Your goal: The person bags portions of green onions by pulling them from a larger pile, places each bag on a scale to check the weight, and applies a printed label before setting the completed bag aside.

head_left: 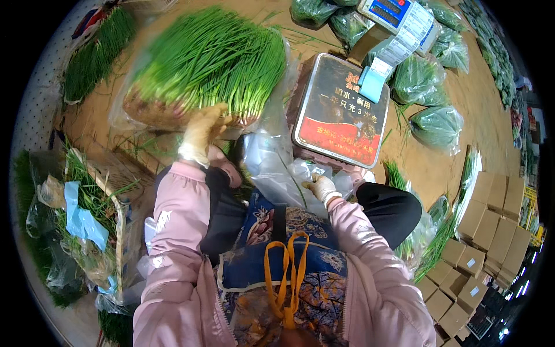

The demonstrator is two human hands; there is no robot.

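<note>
A large heap of chives [211,63], green tops away from me and pale root ends toward me, lies on a clear plastic sheet at the upper left. My left hand [203,130], in a pale glove, reaches to the near root ends, its fingers apart and touching them. In front of my lap my right hand [322,189], also gloved, is closed on a crumpled clear plastic bag [263,159]. The bag spreads up between the heap and a scale, with a loose green stalk across it. The fingertips of my right hand are partly hidden by plastic.
The scale's dark, worn platform [341,110] stands right of the heap, its display [388,11] beyond. Bagged greens [436,128] lie to the right. A crate [118,231] with scraps and blue plastic sits at my left. Cardboard boxes [488,225] are stacked at far right.
</note>
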